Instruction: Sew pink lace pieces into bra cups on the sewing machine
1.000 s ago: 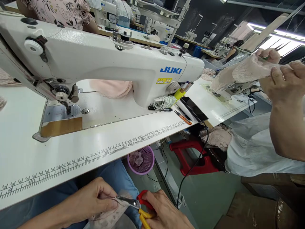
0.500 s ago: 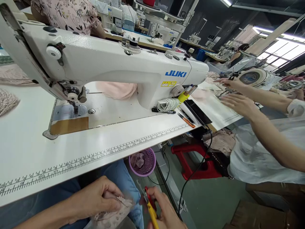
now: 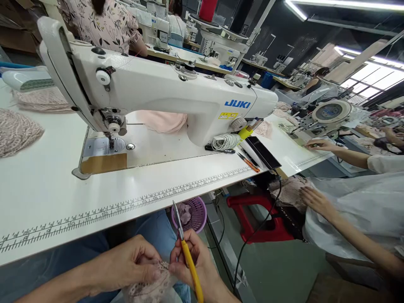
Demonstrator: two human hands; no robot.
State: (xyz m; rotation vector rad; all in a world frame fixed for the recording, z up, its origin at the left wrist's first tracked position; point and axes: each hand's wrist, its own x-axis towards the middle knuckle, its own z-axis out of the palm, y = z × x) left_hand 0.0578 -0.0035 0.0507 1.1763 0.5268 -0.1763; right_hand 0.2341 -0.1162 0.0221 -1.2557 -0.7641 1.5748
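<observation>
Clock centred on view. Lace piece [image 3: 150,290] at 7 o'clock, its edge pinched by left hand [image 3: 132,261]. Right hand [image 3: 204,266]: grip around yellow-handled scissors [image 3: 186,253], blades toward 11; fingertips appear to touch lace. Advisable: tension edge gently, keep blades clear. Count: one scissors; one purple basket [image 3: 198,212], 6 o'clock; two lace piles [image 3: 19,132] on worktop [image 3: 47,181], 9 o'clock.

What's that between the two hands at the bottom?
Pale lacy fabric is between the left hand and the right hand, as the head view shows.
</observation>
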